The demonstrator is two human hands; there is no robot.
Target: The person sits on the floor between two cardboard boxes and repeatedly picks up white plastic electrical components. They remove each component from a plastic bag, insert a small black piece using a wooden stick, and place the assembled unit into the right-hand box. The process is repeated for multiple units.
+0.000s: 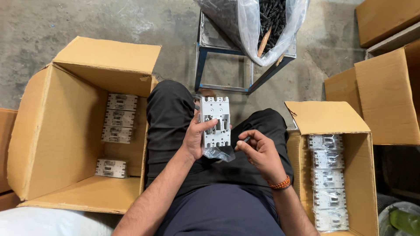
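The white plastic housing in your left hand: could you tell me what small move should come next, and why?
Probably bring the right hand leftward so the small dark screw pinched in its fingertips meets the white plastic housing. The left hand holds the housing upright over the lap with its face toward the camera, and the screw sits just beside its lower right edge, not yet touching.
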